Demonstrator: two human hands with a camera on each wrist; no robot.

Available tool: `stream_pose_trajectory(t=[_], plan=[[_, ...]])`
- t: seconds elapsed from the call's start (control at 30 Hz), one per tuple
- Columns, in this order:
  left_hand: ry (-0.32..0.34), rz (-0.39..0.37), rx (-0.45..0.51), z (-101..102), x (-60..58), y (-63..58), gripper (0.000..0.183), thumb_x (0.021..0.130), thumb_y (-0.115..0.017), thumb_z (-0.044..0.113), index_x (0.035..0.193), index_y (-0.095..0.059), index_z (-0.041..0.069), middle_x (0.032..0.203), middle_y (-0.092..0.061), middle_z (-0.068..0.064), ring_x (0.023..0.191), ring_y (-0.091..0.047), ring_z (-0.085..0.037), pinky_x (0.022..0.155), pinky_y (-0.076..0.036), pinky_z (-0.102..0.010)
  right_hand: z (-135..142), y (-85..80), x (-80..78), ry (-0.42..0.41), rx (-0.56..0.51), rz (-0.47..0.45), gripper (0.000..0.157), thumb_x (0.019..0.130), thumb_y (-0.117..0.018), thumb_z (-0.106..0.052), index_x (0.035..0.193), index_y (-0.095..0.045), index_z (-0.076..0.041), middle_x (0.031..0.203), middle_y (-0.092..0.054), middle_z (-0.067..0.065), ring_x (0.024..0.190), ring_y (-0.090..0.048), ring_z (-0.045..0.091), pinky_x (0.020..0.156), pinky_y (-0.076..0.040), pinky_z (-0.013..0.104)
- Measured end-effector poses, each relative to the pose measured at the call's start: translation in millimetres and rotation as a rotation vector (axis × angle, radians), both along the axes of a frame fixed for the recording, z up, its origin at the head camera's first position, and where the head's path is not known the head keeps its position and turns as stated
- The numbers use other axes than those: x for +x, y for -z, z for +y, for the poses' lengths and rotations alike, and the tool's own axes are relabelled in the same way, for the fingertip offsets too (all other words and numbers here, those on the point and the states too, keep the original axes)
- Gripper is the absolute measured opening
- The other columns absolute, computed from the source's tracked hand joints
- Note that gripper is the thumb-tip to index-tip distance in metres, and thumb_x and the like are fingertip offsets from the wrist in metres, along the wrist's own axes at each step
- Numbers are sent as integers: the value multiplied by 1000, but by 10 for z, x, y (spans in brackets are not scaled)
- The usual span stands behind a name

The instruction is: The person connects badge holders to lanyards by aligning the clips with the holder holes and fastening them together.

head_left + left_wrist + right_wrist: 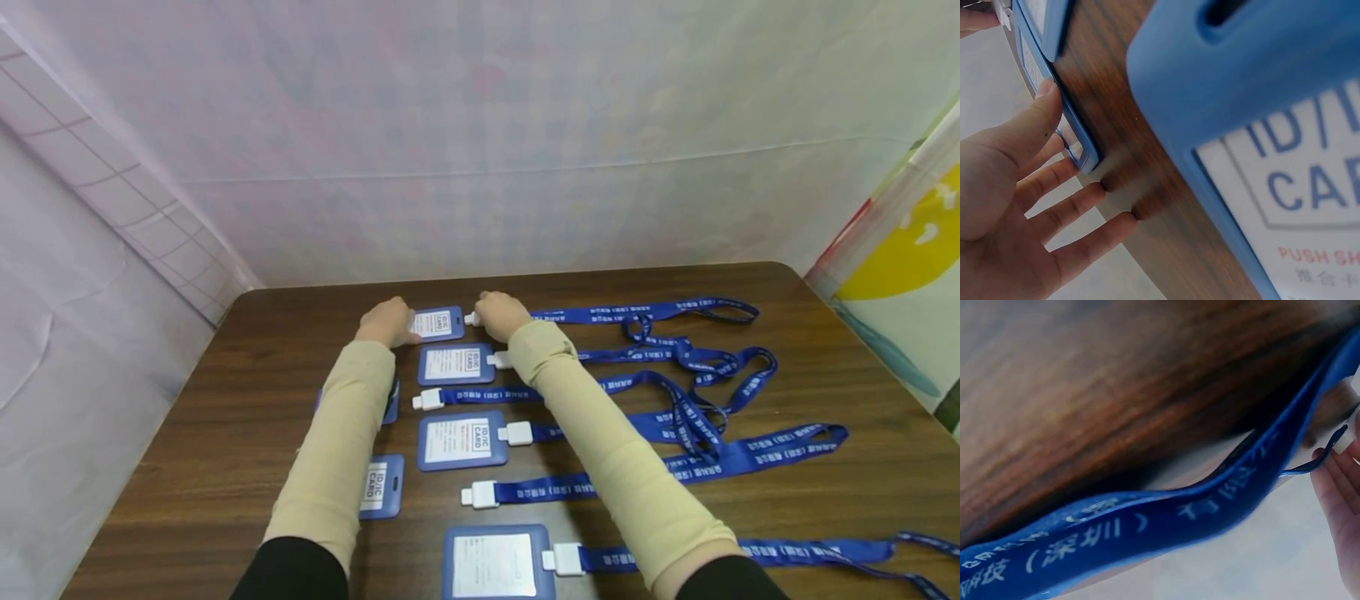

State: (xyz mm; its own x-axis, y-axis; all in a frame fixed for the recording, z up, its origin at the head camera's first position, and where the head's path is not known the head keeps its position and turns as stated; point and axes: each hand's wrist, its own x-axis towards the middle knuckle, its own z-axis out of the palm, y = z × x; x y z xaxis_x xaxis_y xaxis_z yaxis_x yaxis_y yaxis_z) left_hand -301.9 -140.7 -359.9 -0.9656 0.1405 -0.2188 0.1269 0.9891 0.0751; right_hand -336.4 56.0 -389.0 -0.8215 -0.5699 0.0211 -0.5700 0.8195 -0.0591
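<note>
At the back of the table, my left hand [385, 322] pinches the left end of a blue badge holder [437, 323]. In the left wrist view the thumb lies on the holder's face [1084, 145], with fingers reaching behind its edge. Just to the right, my right hand [501, 315] holds the white clip [472, 319] of a blue lanyard [600, 315]. That clip points at the holder's slotted end, a small gap between them. The right wrist view shows the printed strap [1147, 531] running away from the right hand [1341, 487], which is partly cut off.
Nearer me lie badge holders joined to lanyard clips: a second [456, 375], a third [427, 440] and one in front [454, 562]. Two loose clips [429, 400] [480, 495] lie left-pointing; their holders [392, 487] sit beside my left sleeve. Straps overlap at right.
</note>
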Motion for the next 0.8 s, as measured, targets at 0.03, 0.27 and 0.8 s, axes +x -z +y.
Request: stream_pose_trajectory(t=[0.03,0.27,0.8], plan=[[-1,2,0,0,1,-1,35,81,-68,32,97,-59,1,113,-49,-18,102,-52,-34,81,-48,-47,-2,2,-2,-1,-1,0,15,89,-56,-10,95,-69,-6,102,-59,12,91,-58,27,79,-51,37],[-3,10,1,-1,7,-17,37,81,-68,31,99,-59,1,114,-49,-18,102,-52,-34,82,-47,-47,-18,20,-7,-3,-3,18,15,89,-56,-11,95,-69,-6,101,-59,11,90,-58,26,79,-51,36],[44,16,-28,14,11,-23,38,81,-68,31,101,-61,0,109,-49,-18,99,-53,-35,77,-49,-47,-50,13,20,-6,-6,50,13,88,-57,-11,90,-69,-7,98,-60,9,93,-53,23,81,-50,34]])
